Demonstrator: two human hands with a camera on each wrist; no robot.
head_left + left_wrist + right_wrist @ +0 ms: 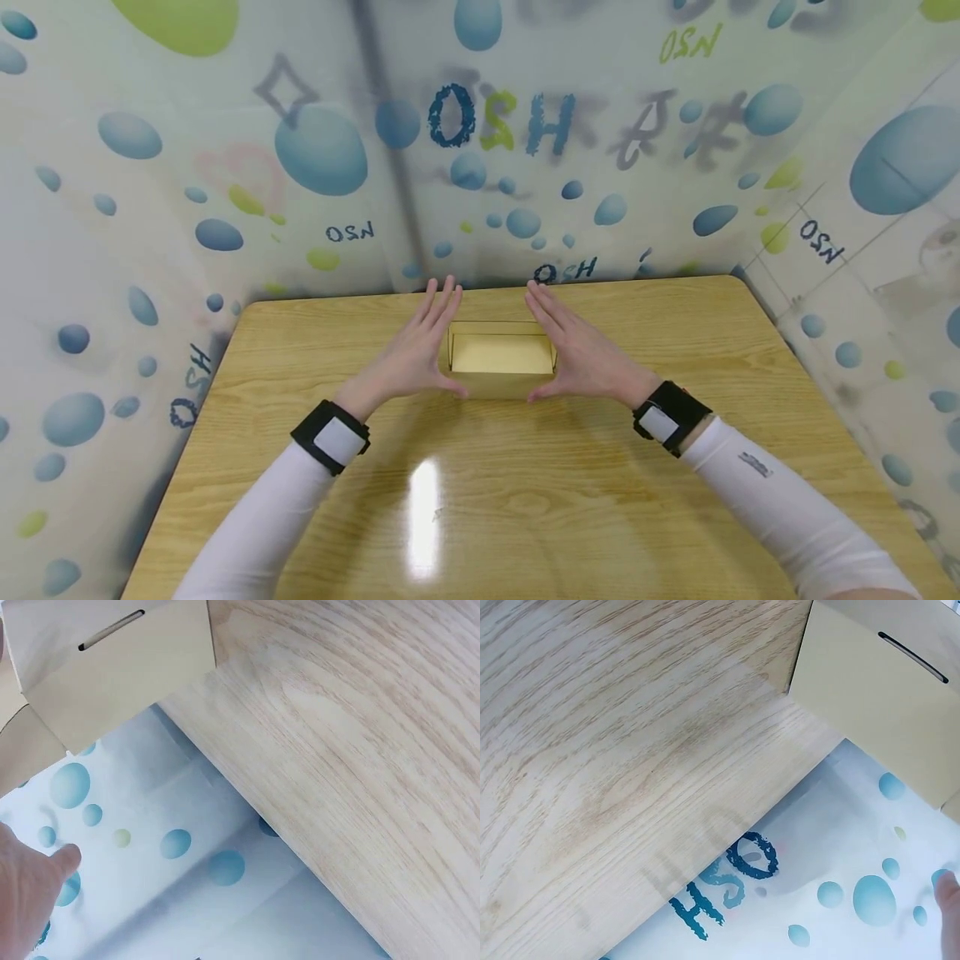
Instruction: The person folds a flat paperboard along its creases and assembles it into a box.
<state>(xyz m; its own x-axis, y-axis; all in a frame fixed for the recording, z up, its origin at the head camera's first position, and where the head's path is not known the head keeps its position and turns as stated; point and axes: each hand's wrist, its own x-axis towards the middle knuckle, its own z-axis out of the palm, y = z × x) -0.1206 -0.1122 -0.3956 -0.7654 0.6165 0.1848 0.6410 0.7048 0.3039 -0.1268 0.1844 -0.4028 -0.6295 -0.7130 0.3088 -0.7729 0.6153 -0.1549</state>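
Note:
A pale cream cardboard box (501,386) stands near the back of the wooden table, its top open and its inside showing in the head view. My left hand (412,354) is at its left end with fingers straight and spread forward, the thumb by the front corner. At the right end, my right hand (588,354) mirrors this pose. Whether either palm presses on the box I cannot tell. A narrow slot marks the box side (127,682) in the left wrist view. A similar slot appears on the box (870,705) in the right wrist view.
The wooden table (525,492) extends forward from the box, with a bright reflection left of centre. Behind its back edge hangs a white curtain (420,200) printed with blue and green drops and letters. Black wrist straps (671,417) sit over white sleeves.

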